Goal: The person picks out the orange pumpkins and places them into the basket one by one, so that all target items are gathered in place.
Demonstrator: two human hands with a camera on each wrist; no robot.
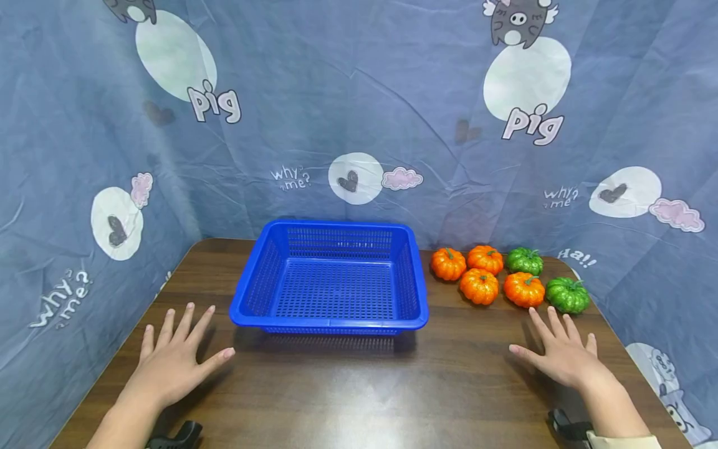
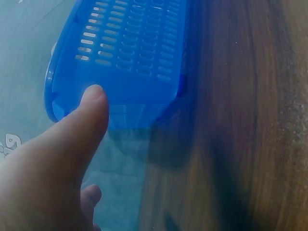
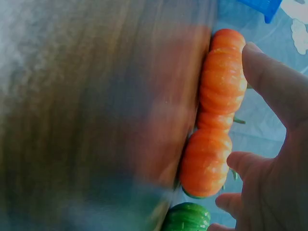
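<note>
Left hand, right hand: spread wide, empty | basket mid-frame, likely reachable by both | pumpkins right-of-frame, apparently kept handy

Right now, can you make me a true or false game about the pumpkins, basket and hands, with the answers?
1. There are four orange pumpkins. True.
2. Green pumpkins outnumber orange ones. False: only two are green.
3. In the head view, the blue basket is left of the pumpkins. True.
4. The left hand grips the basket. False: its fingers are spread and hold nothing.
5. The right hand is nearer the pumpkins than the left hand. True.
6. The pumpkins are inside the basket. False: they sit on the table.
</note>
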